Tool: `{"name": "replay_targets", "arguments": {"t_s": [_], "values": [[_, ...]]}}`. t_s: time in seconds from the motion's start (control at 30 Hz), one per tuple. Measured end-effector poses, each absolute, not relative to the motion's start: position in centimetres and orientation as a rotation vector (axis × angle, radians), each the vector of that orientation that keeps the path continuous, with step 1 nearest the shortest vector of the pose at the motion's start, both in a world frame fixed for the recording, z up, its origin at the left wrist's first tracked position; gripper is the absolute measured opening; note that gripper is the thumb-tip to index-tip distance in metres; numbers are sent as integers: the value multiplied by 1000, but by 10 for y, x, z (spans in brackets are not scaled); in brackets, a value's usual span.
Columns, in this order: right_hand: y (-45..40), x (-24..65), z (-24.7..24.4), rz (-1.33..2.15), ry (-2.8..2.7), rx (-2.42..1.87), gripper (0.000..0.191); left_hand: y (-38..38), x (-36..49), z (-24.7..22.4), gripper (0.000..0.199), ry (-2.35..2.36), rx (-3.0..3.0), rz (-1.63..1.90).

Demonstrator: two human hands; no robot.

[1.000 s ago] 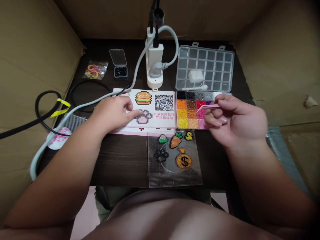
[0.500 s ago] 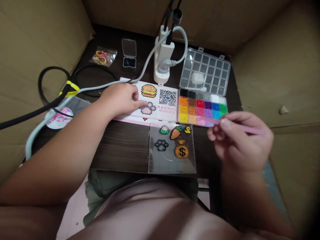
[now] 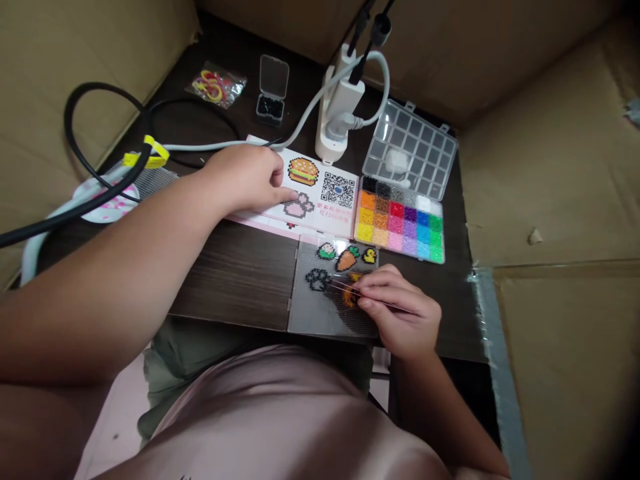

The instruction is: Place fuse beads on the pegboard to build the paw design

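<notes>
My right hand (image 3: 405,310) is closed round thin pink tweezers (image 3: 350,288), whose tips are at the black paw outline (image 3: 317,280) on a clear pegboard (image 3: 313,317). Whether a bead sits between the tips is too small to tell. A carrot (image 3: 347,259), a duck (image 3: 369,256) and a green-and-white figure (image 3: 327,251) lie on the board, along with an orange figure partly behind the hand. My left hand (image 3: 250,179) rests on the printed pattern sheet (image 3: 313,207), thumb at the pink paw picture, fingers curled under; what they hold, if anything, is hidden.
The bead box (image 3: 400,220) stands right of the sheet, its clear lid (image 3: 411,150) open behind. A white power strip (image 3: 332,143) with cables stands behind the sheet. A small black-bead box (image 3: 271,107) and a bag (image 3: 217,87) lie at the back left. Cardboard walls surround the table.
My right hand has moved left and nearer, from beside the bead box to the pegboard, with the tweezers. The view has shifted slightly. My left hand stays on the sheet.
</notes>
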State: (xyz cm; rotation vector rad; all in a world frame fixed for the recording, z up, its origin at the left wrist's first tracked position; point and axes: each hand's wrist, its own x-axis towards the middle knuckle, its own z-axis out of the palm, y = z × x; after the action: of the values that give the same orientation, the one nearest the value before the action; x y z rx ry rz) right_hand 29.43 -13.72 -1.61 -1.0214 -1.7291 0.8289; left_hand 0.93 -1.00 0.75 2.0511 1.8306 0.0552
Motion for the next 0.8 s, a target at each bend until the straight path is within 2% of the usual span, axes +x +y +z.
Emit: {"name": "replay_targets", "arguments": {"t_s": [0.2, 0.4, 0.8], "values": [[-132, 296, -19, 893, -1723, -982, 22, -7, 10, 6, 73, 1828, 2012, 16], [-130, 297, -22, 840, -1820, -899, 20, -2, 8, 1, 57, 1831, 2017, 35], [-131, 298, -24, 848, -1849, -899, 25, -4, 7, 0, 56, 1808, 2063, 41]]}}
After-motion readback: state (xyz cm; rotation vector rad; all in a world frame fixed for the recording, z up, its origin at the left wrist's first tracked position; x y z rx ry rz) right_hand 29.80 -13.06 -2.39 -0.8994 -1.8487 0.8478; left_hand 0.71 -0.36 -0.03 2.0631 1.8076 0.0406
